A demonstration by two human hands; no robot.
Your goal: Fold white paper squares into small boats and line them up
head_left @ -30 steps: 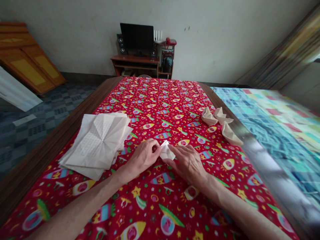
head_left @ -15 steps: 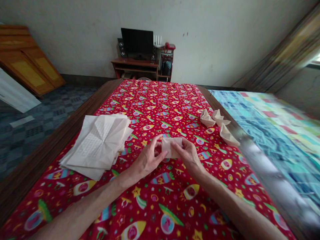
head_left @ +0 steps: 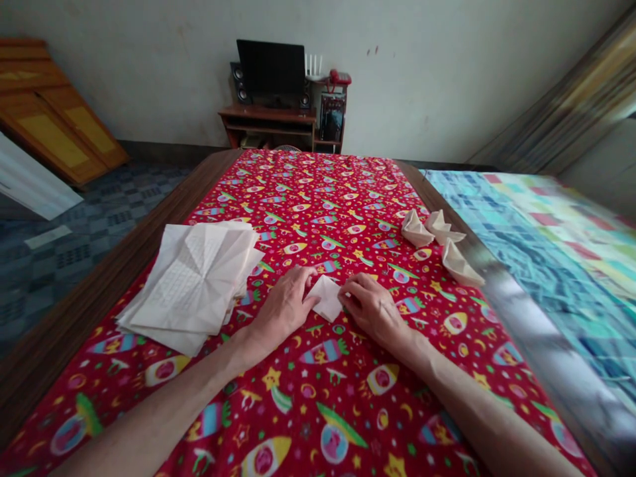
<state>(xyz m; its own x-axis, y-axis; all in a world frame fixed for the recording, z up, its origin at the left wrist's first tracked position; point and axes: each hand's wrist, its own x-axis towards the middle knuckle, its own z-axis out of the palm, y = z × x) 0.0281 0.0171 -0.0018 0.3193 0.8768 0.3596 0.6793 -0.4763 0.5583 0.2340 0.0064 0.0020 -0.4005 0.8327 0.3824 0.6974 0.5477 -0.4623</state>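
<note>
A small white folded paper (head_left: 326, 299), turned like a diamond, lies on the red patterned cloth between my hands. My left hand (head_left: 285, 301) is at its left corner, the thumb against the paper and the forefinger stretched along its upper left side. On the opposite corner, my right hand (head_left: 372, 306) is closed, with bent fingertips pinching the edge. Left of my hands rests a stack of creased paper sheets (head_left: 199, 278), the top one marked with radiating folds. Several folded paper boats (head_left: 462, 264) sit near the table's right edge.
The cloth (head_left: 328, 404) covers a dark wooden table (head_left: 163, 205). Beyond its far end stands a desk (head_left: 268, 118) with a monitor (head_left: 271, 69) and a red telephone (head_left: 339, 78). A bed with patterned covers (head_left: 527, 245) adjoins the right side; a wooden cabinet (head_left: 64, 119) is at left.
The folded paper was held up as a rectangle in both hands; now it lies lower, turned to a diamond. Both hands have come down to the cloth. The view has shifted slightly.
</note>
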